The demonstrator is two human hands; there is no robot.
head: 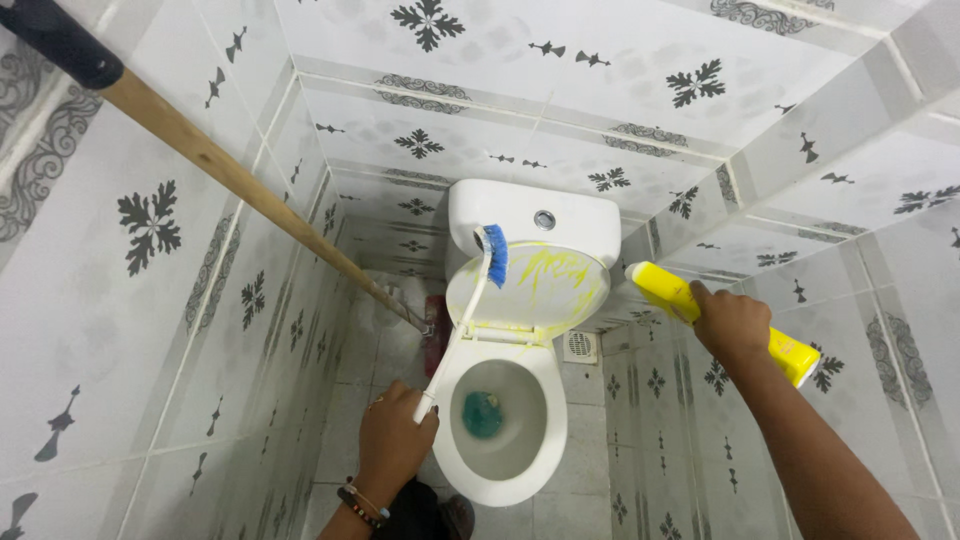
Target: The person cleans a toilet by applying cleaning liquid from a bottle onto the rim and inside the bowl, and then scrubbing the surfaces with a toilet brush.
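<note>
Overhead, left hand [392, 440] holds brush [494, 254]; right hand [733, 322] grips yellow bottle [668, 291].

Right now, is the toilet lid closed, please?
No, the toilet lid stands raised against the tank, streaked with yellow cleaner.

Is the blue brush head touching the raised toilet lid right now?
Touching, apparently. The head view shows the blue brush head against the top edge of the raised lid, no gap visible.

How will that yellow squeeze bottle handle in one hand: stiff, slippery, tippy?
Yellow bottle: right hand wraps its middle, so probably light. Looks like plastic, likely gives when squeezed. Yellow liquid on the lid suggests possible drips, maybe a slick grip.
</note>
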